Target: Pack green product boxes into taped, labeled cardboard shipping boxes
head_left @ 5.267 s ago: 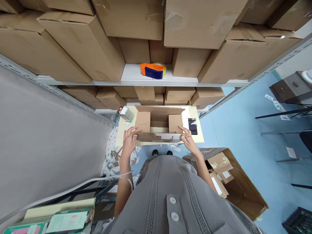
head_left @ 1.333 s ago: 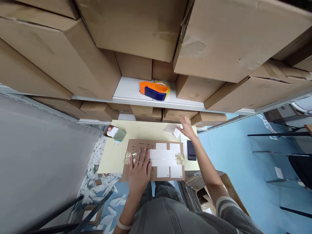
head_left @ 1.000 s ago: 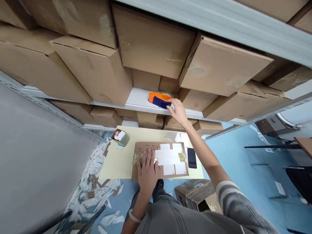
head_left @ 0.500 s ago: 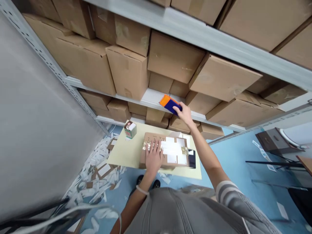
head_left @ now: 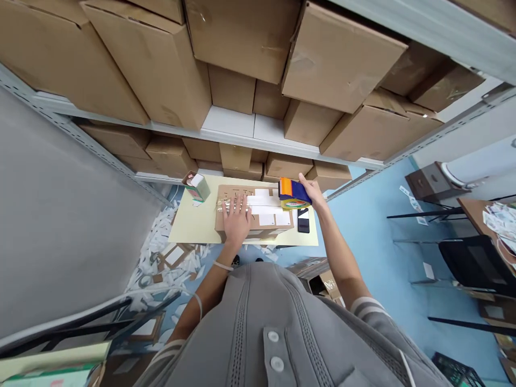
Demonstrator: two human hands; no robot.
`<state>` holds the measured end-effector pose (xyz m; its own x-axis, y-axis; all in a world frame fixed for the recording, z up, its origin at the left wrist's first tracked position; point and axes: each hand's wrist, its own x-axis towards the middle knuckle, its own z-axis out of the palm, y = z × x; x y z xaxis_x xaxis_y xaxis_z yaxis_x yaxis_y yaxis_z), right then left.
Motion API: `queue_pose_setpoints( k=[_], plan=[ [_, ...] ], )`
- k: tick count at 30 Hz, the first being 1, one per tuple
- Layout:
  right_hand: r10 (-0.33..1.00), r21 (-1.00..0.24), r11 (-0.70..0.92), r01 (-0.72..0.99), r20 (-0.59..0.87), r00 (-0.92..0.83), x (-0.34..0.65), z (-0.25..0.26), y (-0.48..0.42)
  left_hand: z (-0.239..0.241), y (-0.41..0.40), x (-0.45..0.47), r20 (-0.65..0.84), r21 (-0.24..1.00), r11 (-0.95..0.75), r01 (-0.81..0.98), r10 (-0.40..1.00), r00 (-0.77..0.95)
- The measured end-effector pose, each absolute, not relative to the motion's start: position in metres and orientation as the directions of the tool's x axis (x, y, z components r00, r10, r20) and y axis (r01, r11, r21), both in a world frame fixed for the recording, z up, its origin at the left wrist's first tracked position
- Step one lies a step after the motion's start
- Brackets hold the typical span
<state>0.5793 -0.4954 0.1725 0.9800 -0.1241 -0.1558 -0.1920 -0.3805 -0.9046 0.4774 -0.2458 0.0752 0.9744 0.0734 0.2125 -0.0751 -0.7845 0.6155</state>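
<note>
A cardboard box [head_left: 258,232] lies on the pale yellow table [head_left: 181,228], with white labels and a strip of shiny tape on its top. Flat on the left part of that top rests my left hand [head_left: 237,221], fingers spread. My right hand [head_left: 314,193] grips a blue and orange tape dispenser [head_left: 297,192] at the box's right end. Its orange edge points left, over the labels; whether it touches the box I cannot tell. A black phone [head_left: 303,220] lies on the table just right of the box.
A small open carton [head_left: 196,186] stands at the table's back left. Shelves [head_left: 229,122] packed with cardboard boxes rise behind the table. Paper scraps [head_left: 151,242] cover the floor at left. A black chair [head_left: 475,263] stands at right.
My right hand has brought the tape dispenser down from in front of the shelf to the box's right end. My left hand stays on the box. The view has shifted.
</note>
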Motion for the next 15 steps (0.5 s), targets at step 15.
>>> queue_pose_setpoints(
  k=[15],
  plan=[
    [0.043,-0.815,-0.579,0.003,-0.027,0.999,0.585,0.163,-0.490,0.116,-0.284,0.521,-0.205,0.908,0.323,0.265,-0.208,0.956]
  ],
)
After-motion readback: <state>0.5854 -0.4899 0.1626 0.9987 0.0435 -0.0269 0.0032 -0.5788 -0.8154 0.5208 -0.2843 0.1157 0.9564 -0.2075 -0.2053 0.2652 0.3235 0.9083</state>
